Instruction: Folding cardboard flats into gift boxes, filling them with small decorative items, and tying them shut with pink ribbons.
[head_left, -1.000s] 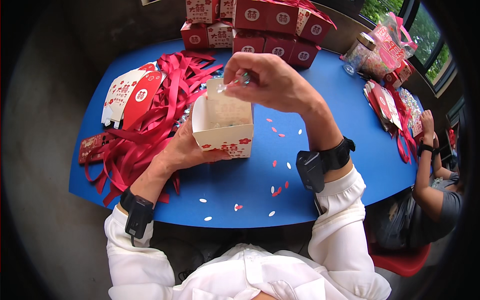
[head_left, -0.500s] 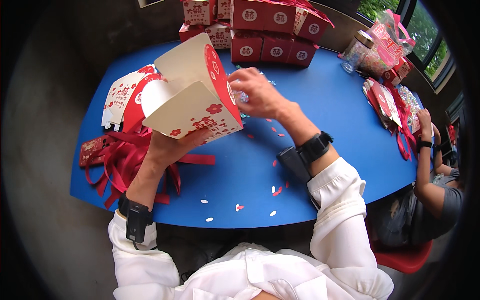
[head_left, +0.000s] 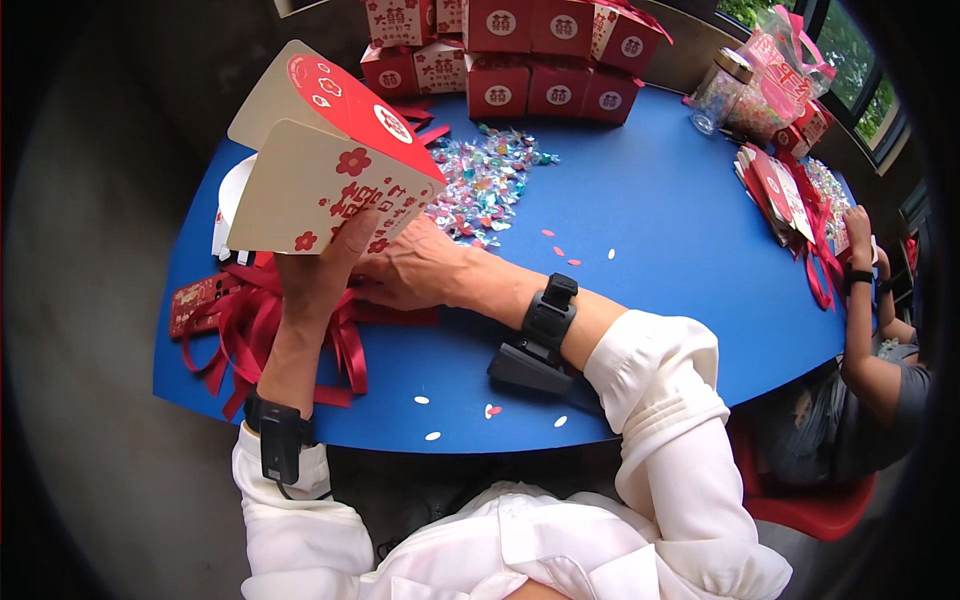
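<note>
Gift box (head_left: 300, 185), held tilted over the left part of the table (head_left: 660, 240), has its flaps open; what it contains is hidden. Cream with red flowers and one red side, it is gripped in the left hand (head_left: 316, 272), thumb against the cream printed side. Below it, the right hand (head_left: 415, 268) is at the crimson ribbons (head_left: 245, 325); with its fingertips hidden, I cannot tell its grip. Beyond lie shiny wrapped sweets (head_left: 485, 180), then stacked red boxes (head_left: 555, 60).

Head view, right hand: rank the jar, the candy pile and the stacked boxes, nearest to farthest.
1. Candy pile, just beyond the right hand.
2. Stacked boxes, farther back.
3. Jar, back right.
</note>
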